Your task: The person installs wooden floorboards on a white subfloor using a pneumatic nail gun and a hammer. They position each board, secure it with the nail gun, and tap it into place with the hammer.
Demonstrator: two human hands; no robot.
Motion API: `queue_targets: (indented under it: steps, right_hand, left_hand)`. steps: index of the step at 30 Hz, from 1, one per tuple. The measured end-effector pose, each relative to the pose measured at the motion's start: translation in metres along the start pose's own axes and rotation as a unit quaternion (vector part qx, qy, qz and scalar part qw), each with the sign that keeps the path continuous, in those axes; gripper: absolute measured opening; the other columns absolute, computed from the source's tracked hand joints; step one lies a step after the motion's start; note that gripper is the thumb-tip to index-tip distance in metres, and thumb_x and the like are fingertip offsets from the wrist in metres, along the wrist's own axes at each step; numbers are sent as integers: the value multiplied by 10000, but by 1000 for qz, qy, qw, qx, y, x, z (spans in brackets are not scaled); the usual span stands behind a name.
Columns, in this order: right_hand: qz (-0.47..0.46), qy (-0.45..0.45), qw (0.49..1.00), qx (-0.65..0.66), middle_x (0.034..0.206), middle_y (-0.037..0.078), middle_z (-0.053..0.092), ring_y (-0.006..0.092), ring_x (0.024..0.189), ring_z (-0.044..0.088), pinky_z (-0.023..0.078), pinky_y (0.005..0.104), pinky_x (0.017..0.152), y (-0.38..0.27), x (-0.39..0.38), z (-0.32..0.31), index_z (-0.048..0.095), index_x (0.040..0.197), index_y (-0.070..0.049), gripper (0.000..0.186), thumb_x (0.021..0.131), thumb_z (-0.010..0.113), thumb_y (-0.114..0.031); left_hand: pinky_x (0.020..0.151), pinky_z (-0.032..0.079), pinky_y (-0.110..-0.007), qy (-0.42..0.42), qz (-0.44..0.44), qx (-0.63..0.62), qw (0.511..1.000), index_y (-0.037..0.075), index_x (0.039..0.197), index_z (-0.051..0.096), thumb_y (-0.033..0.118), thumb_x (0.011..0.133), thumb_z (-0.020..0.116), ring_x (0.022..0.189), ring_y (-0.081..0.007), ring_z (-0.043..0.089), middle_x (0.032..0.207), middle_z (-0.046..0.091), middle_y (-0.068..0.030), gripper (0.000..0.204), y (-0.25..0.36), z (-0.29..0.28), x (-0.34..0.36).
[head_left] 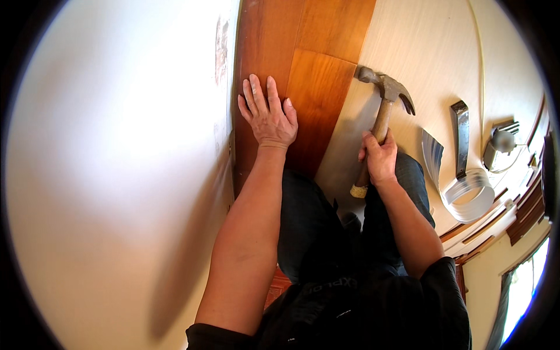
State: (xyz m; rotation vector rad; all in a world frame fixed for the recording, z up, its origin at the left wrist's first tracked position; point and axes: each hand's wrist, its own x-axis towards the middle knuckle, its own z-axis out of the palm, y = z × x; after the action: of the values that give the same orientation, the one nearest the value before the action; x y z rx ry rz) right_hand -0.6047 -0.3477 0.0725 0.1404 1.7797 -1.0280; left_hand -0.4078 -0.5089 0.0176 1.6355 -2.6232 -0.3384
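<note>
My left hand (269, 123) lies flat with its fingers spread on the reddish-brown wood floor planks (322, 81), close to the white wall. In my right hand (379, 157) is a claw hammer (382, 114), gripped around its wooden handle. The hammer's metal head points away from me, its striking face near the right edge of the planks and its curved claw turned to the right. The handle's lower end, wrapped in something pale yellow, sticks out below my fist.
The white wall (128, 146) rises along the left, with a scuffed patch. Pale sheeting (414, 35) covers the floor to the right. On it lie a bent dark metal bar (461, 137), a curled whitish strip (475, 207), a corded device (500, 144) and a pale cord (479, 64). Loose planks (528, 216) lie farther right.
</note>
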Motion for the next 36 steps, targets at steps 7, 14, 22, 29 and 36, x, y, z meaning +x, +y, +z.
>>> queue_targets:
  steps: [7,14,22,29,36]
  right_hand:
    - [4,4,1000,-31,723,41,582,139,528,566,473,303,508,-3,0,1,524,1012,-37,173,973,664,-132]
    - [6,-19,1000,-12,727,35,579,133,534,564,469,300,512,-3,-1,3,522,1014,-40,181,975,671,-135]
    - [-1,43,998,35,725,38,581,137,556,570,475,297,539,-8,5,2,547,1044,-20,194,971,682,-139]
    - [-237,308,838,-383,1322,291,563,368,1215,574,483,467,1027,-51,53,-19,447,1451,82,666,895,713,-169]
    - [-270,9,946,-179,1575,272,444,372,1400,499,442,416,1137,-96,71,73,252,1583,76,693,966,542,-49]
  left_hand:
    - [1238,150,-648,7,2,-3,1000,27,1527,484,333,1015,474,1545,-474,242,1671,275,-279,597,2,-1,0]
    - [1238,147,-641,7,5,5,1000,12,1529,472,337,1024,442,1540,-481,242,1669,275,-276,602,1,-1,0]
    - [1235,149,-641,2,4,2,1000,10,1527,472,326,1016,460,1541,-485,237,1666,272,-287,601,0,-3,0]
    - [1239,145,-642,11,2,-14,1000,7,1534,461,298,1019,475,1545,-477,238,1659,289,-290,592,-2,-4,0]
    - [1238,158,-635,30,15,-13,999,4,1525,468,288,1033,466,1540,-471,262,1654,306,-288,568,1,-1,0]
